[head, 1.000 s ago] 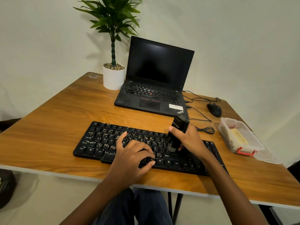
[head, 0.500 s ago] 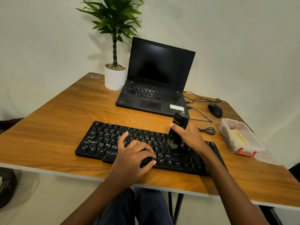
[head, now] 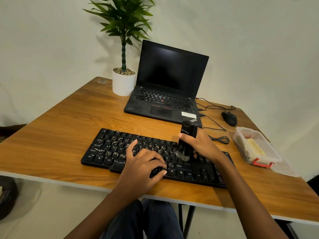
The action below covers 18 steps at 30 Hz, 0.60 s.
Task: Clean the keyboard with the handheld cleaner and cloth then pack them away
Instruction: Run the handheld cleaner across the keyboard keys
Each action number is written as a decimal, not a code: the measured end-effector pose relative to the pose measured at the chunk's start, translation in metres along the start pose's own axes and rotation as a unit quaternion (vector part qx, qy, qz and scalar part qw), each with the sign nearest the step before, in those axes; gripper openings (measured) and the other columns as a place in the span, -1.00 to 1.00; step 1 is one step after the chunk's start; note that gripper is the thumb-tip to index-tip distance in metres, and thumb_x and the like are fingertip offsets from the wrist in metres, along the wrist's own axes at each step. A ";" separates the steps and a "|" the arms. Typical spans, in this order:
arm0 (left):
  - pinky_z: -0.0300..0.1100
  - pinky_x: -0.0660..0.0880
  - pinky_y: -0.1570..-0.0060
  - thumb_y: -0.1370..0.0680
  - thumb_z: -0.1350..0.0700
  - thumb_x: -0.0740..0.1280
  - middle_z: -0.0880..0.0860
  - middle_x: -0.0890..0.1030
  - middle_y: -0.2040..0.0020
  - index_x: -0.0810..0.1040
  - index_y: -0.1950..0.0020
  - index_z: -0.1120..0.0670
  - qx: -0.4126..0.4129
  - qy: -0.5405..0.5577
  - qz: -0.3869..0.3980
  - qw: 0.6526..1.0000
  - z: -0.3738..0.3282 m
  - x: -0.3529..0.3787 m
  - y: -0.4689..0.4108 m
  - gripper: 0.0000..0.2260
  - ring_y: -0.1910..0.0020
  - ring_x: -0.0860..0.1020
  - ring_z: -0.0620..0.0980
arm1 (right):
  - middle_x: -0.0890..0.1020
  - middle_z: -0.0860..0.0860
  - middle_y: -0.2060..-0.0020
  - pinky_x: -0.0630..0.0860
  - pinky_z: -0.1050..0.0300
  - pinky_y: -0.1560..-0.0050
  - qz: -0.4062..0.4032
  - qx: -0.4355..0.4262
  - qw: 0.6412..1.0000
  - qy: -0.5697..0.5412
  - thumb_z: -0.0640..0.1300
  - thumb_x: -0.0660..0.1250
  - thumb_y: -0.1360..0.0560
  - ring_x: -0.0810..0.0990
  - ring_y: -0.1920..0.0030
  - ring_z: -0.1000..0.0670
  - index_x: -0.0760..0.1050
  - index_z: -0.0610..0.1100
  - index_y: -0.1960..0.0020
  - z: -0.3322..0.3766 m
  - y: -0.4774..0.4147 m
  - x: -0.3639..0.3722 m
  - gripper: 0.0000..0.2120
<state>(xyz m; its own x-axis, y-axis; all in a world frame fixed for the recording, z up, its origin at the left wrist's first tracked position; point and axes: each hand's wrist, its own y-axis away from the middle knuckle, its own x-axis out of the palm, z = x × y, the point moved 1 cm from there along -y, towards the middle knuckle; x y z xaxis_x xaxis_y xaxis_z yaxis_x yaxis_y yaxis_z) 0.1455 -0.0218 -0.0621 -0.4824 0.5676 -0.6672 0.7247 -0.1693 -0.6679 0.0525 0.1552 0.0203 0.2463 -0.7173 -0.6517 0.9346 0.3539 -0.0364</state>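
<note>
Right hand [head: 203,145] grips the upright handheld cleaner [head: 187,138] on the keyboard [head: 107,150]; left hand [head: 143,164] rests on the keys, fingers spread and holding nothing

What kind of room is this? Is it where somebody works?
Probably a desk in a home or small office: an open laptop, a black keyboard and a mouse sit on a wooden table.

I see a plain off-white wall [head: 259,49] behind a wood-grain desk [head: 51,144] with a pale edge and dark metal legs [head: 189,219], a light floor [head: 51,213] below, and soft light casting faint shadows on the wall
</note>
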 end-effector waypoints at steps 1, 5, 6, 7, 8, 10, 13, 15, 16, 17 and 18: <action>0.09 0.01 -0.40 -0.46 -0.16 0.26 -0.25 0.57 0.10 0.61 0.13 -0.15 -0.001 -0.001 0.000 1.000 0.000 0.000 0.000 -0.82 0.03 0.50 -0.26 | 0.59 -0.05 0.23 0.44 0.25 0.52 -0.011 -0.011 1.000 0.005 -0.02 0.27 -0.52 0.53 0.42 0.09 0.37 -0.07 0.12 0.001 -0.001 0.001 -0.85; 0.10 -0.01 -0.40 -0.46 -0.16 0.27 -0.25 0.56 0.09 0.62 0.12 -0.15 -0.001 -0.001 0.003 1.000 0.001 0.001 0.001 -0.82 0.02 0.50 -0.27 | 0.61 -0.10 0.21 0.42 0.26 0.55 0.022 -0.013 0.999 -0.039 -0.04 0.27 -0.52 0.54 0.42 0.08 0.40 -0.11 0.11 -0.001 0.000 0.003 -0.85; 0.10 0.00 -0.40 -0.46 -0.16 0.27 -0.25 0.56 0.09 0.62 0.12 -0.15 -0.001 0.000 0.003 1.000 0.001 0.001 0.001 -0.82 0.02 0.50 -0.27 | 0.62 -0.11 0.19 0.40 0.27 0.56 0.031 -0.003 0.999 -0.043 -0.02 0.27 -0.52 0.53 0.41 0.04 0.41 -0.13 0.09 -0.002 0.000 0.002 -0.84; 0.10 0.00 -0.40 -0.46 -0.16 0.27 -0.25 0.56 0.09 0.62 0.12 -0.15 -0.001 0.001 0.002 1.000 0.001 0.001 0.001 -0.83 0.02 0.50 -0.27 | 0.62 -0.10 0.18 0.40 0.28 0.56 0.025 0.002 0.999 -0.039 -0.02 0.27 -0.52 0.52 0.41 0.03 0.40 -0.12 0.08 -0.002 -0.001 0.001 -0.83; 0.10 0.00 -0.40 -0.46 -0.16 0.27 -0.25 0.56 0.10 0.62 0.12 -0.15 -0.002 0.002 0.001 1.000 0.001 0.001 0.001 -0.83 0.02 0.49 -0.27 | 0.60 -0.07 0.21 0.41 0.29 0.55 0.006 0.000 0.999 -0.034 -0.02 0.27 -0.53 0.52 0.42 0.07 0.39 -0.09 0.10 -0.003 -0.003 0.001 -0.85; 0.09 -0.01 -0.41 -0.45 -0.16 0.28 -0.25 0.56 0.10 0.62 0.13 -0.15 0.000 0.003 0.000 1.000 0.001 0.001 0.001 -0.83 0.02 0.49 -0.26 | 0.56 -0.02 0.23 0.43 0.29 0.54 -0.033 -0.017 0.999 -0.032 -0.03 0.27 -0.52 0.52 0.45 0.17 0.35 -0.05 0.12 -0.003 -0.008 0.006 -0.86; 0.07 -0.02 -0.41 -0.45 -0.15 0.28 -0.25 0.56 0.10 0.61 0.13 -0.15 -0.001 0.003 -0.003 1.000 0.001 0.000 0.001 -0.84 0.03 0.49 -0.27 | 0.57 -0.03 0.21 0.45 0.29 0.52 -0.022 -0.025 0.998 -0.048 -0.03 0.26 -0.53 0.55 0.37 0.11 0.35 -0.05 0.11 -0.002 -0.009 0.007 -0.87; 0.07 -0.02 -0.41 -0.45 -0.15 0.28 -0.25 0.56 0.10 0.61 0.13 -0.15 -0.001 0.002 -0.003 1.000 0.000 0.000 0.001 -0.84 0.03 0.48 -0.27 | 0.56 0.00 0.22 0.44 0.29 0.51 -0.011 -0.012 0.999 -0.041 -0.03 0.26 -0.53 0.54 0.36 0.08 0.34 -0.05 0.10 -0.001 -0.008 0.003 -0.87; 0.07 -0.02 -0.41 -0.45 -0.16 0.28 -0.25 0.56 0.10 0.61 0.13 -0.15 -0.001 0.001 -0.002 1.000 0.001 0.000 0.001 -0.84 0.03 0.49 -0.27 | 0.55 0.02 0.23 0.45 0.29 0.50 -0.017 -0.014 0.999 -0.032 -0.03 0.26 -0.53 0.54 0.34 0.09 0.34 -0.04 0.10 -0.001 -0.009 0.004 -0.87; 0.08 -0.02 -0.41 -0.45 -0.16 0.28 -0.25 0.56 0.10 0.62 0.13 -0.15 -0.001 0.000 -0.001 1.000 0.001 0.001 0.001 -0.84 0.03 0.49 -0.27 | 0.55 0.03 0.23 0.47 0.27 0.50 -0.022 -0.025 0.999 -0.025 -0.03 0.27 -0.52 0.56 0.32 0.10 0.34 -0.03 0.09 0.000 -0.010 0.006 -0.87; 0.08 -0.02 -0.41 -0.45 -0.16 0.28 -0.25 0.57 0.10 0.62 0.13 -0.15 -0.001 -0.001 0.000 1.000 0.001 0.001 0.001 -0.84 0.03 0.49 -0.27 | 0.55 0.03 0.23 0.48 0.26 0.49 -0.021 -0.037 0.999 -0.020 -0.03 0.28 -0.52 0.57 0.32 0.11 0.34 -0.04 0.08 0.001 -0.011 0.008 -0.87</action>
<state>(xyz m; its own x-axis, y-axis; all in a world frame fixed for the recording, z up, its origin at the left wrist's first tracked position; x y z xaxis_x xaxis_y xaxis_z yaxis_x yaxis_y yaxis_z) 0.1455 -0.0223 -0.0637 -0.4831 0.5665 -0.6676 0.7252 -0.1683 -0.6677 0.0447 0.1448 0.0159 0.2189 -0.7557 -0.6172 0.9234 0.3648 -0.1192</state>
